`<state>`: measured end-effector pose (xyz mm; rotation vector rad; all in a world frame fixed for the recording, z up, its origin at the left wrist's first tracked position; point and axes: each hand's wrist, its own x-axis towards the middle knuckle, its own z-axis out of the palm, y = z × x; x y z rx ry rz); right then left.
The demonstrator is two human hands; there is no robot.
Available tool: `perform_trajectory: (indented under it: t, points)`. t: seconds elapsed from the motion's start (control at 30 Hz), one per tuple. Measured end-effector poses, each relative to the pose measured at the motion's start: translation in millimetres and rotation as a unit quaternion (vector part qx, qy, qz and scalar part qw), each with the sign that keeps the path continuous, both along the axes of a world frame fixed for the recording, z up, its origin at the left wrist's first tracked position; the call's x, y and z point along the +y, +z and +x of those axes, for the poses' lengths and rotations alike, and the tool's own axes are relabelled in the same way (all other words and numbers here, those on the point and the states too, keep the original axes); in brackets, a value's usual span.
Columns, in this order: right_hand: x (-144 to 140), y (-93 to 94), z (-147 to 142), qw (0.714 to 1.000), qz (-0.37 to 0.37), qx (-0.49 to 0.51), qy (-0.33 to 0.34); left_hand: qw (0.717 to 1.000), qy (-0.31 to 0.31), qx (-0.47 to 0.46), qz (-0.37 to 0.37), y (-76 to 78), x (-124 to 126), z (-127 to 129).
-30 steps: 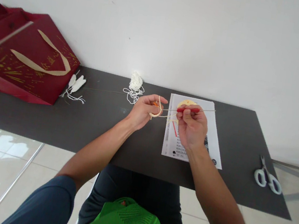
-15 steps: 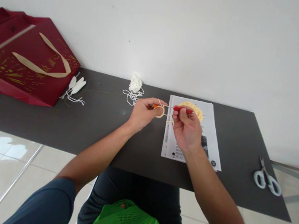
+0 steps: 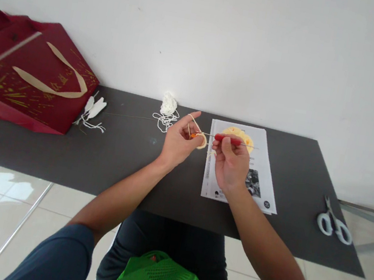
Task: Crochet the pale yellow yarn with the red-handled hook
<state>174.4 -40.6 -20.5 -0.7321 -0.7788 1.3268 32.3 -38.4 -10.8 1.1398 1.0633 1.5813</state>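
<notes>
My left hand (image 3: 177,142) pinches a small cream crochet piece (image 3: 202,141) with an orange bit at its edge, and cream yarn runs over its raised forefinger. My right hand (image 3: 229,162) grips a crochet hook with a red handle (image 3: 227,138), held level, its metal tip pointing left into the crochet piece. Both hands hover above the dark table (image 3: 126,158), close together, just left of a printed paper sheet (image 3: 259,181) that shows a yellow picture at its top.
A dark red gift bag (image 3: 29,73) with a beige ribbon lies at the table's far left. White tassels (image 3: 93,110) sit beside it. A bundle of white yarn (image 3: 168,106) rests near the wall. White-handled scissors (image 3: 333,222) lie at the right end.
Both hands have drawn closer together and shifted slightly left. The hook has slid left into the crochet piece, and my left forefinger has lifted with the yarn over it.
</notes>
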Motion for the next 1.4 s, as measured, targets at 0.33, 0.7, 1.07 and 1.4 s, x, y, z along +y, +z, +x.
perform_trajectory:
  t: [0.33,0.7,1.07,1.4]
  points:
    - [-0.3,-3.2,3.9,0.989,0.105,-0.071,-0.074,0.999,0.035,0.021,-0.003,3.5,-0.6,-0.7]
    - [-5.5,-1.2,0.9,0.977,0.147,-0.119,-0.100,0.999,0.045,0.022,-0.005,4.6,-2.4,-0.5]
    - [-15.0,-6.4,-4.0,0.953,0.195,-0.189,-0.138,0.997,0.077,0.014,-0.013,0.6,-1.0,-0.5]
    - [-16.4,-17.6,0.4,0.892,0.310,-0.307,-0.121,0.991,0.066,-0.096,-0.062,0.9,1.2,0.4]
